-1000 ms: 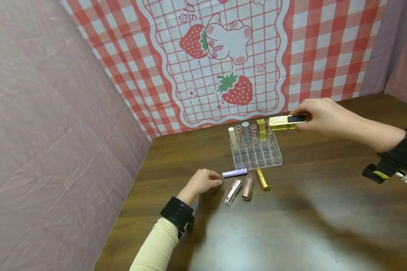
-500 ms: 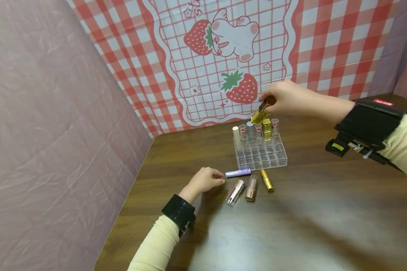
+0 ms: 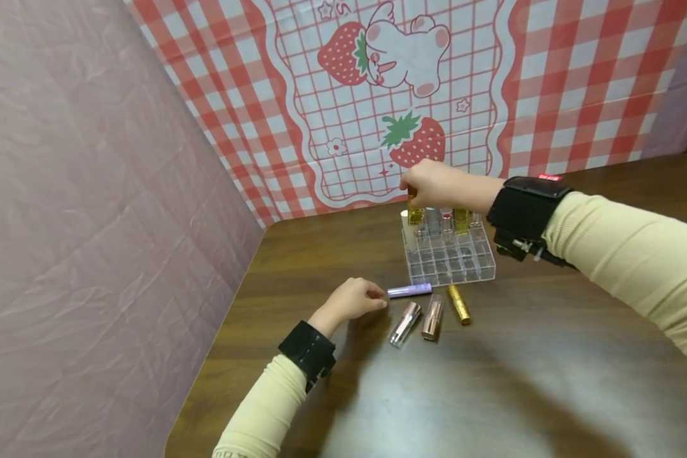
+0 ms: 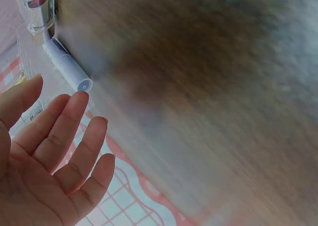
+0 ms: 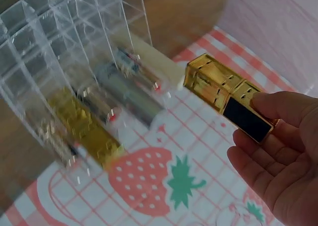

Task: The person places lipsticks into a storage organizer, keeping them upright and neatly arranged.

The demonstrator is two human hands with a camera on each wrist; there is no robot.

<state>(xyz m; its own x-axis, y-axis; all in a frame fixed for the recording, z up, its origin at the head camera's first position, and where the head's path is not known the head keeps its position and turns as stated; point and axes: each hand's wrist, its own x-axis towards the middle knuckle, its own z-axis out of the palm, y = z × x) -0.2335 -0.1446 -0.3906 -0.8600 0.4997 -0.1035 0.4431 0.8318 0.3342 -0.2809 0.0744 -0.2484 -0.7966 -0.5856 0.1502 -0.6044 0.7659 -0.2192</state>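
My right hand (image 3: 437, 184) (image 5: 283, 151) pinches a gold tube with a black panel (image 5: 226, 94) over the back left of the clear compartment holder (image 3: 451, 261) (image 5: 64, 22). In the holder's back row stand a cream tube (image 3: 408, 232), a grey one (image 3: 432, 222), a gold one (image 3: 460, 221) and clear-capped lipsticks with red tips. My left hand (image 3: 355, 300) (image 4: 54, 171) rests on the table, fingers loosely bent and holding nothing, beside the left end of a lilac tube (image 3: 409, 291) (image 4: 69, 67).
In front of the holder lie a silver-pink lipstick (image 3: 405, 324), a rose-gold one (image 3: 432, 318) and a patterned gold tube (image 3: 459, 305) on the wooden table (image 3: 492, 394). A red-and-white checked cloth (image 3: 252, 108) hangs behind; pink fabric (image 3: 91, 222) is at the left.
My right hand has moved left across the back of the holder with the gold tube, which has turned from lying flat to upright. My left hand has barely moved.
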